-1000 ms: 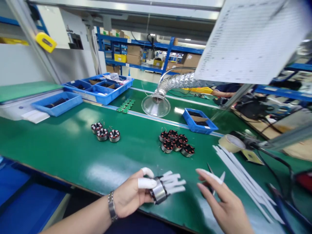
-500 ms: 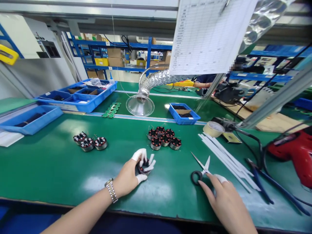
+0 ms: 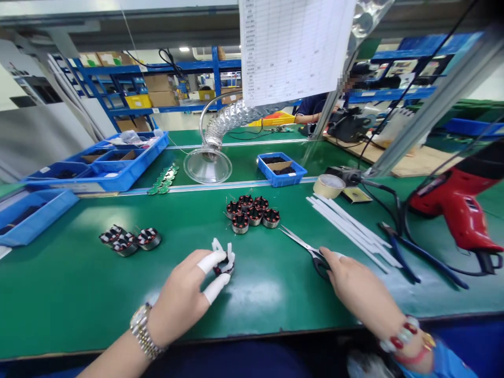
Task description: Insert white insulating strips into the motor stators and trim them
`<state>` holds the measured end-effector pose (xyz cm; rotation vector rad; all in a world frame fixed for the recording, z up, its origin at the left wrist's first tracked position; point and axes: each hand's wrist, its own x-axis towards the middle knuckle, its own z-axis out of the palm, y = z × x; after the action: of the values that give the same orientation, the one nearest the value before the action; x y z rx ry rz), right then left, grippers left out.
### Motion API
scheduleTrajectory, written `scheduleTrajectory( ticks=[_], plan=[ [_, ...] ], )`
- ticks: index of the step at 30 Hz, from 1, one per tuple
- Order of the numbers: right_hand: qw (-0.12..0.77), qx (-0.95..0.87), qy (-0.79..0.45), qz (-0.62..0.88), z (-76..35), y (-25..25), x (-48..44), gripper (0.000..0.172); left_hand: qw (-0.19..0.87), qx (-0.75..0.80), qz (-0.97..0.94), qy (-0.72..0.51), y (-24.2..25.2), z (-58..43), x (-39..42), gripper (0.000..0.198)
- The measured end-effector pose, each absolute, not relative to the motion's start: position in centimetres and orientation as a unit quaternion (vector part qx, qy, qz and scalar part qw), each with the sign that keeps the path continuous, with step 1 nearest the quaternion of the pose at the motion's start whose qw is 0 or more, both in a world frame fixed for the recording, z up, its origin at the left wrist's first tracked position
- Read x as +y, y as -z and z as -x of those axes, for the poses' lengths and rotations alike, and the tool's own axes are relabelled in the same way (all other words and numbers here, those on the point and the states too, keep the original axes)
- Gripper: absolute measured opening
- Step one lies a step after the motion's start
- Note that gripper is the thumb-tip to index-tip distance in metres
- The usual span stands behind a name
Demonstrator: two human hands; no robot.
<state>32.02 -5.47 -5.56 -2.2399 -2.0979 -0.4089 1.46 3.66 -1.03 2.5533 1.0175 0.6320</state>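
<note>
My left hand (image 3: 183, 296), with white covers on its fingertips, grips a small motor stator (image 3: 224, 270) at the front middle of the bench. White strips (image 3: 230, 254) stick up out of the stator. My right hand (image 3: 354, 283) is closed on the handles of a pair of scissors (image 3: 301, 242); the blades lie nearly together and point up and left. Just beyond the blade tips is a group of several stators (image 3: 254, 214) with red windings and black middles. At the left lies a smaller group of stators (image 3: 126, 243) with white pieces on top.
Long white strips (image 3: 350, 231), pliers (image 3: 401, 257), a tape roll (image 3: 329, 186) and a red heat gun (image 3: 452, 205) are on the right. A fume funnel (image 3: 208, 166), green circuit boards (image 3: 163, 179) and blue bins (image 3: 281, 178) stand farther back. A person's arm (image 3: 309, 118) shows behind.
The scissors' blades have swung from open to nearly together, and the scissors have moved up and left with my right hand. My left hand still holds the stator. The view has shifted.
</note>
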Motion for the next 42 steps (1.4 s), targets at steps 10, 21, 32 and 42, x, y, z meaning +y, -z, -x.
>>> scheduleTrajectory(
  ticks=[10,21,32,42],
  plan=[
    [0.129,-0.751,-0.021,0.647,-31.0,3.5,-6.6,0.036,0.236,0.316,-0.917,-0.061,-1.8,-4.0,6.2,0.021],
    [0.103,-0.797,-0.078,0.590,-27.0,2.4,-4.7,0.031,0.287,0.335,-0.896,-0.056,-2.1,-4.1,6.7,0.018],
    [0.102,-0.798,-0.140,0.577,-27.1,2.1,-3.9,0.030,0.298,0.349,-0.884,-0.083,-1.8,-3.8,7.1,0.018],
    [0.100,-0.806,-0.156,0.562,-26.5,1.3,-2.3,0.029,0.298,0.349,-0.883,-0.102,-1.3,-4.1,7.1,0.018]
  ],
)
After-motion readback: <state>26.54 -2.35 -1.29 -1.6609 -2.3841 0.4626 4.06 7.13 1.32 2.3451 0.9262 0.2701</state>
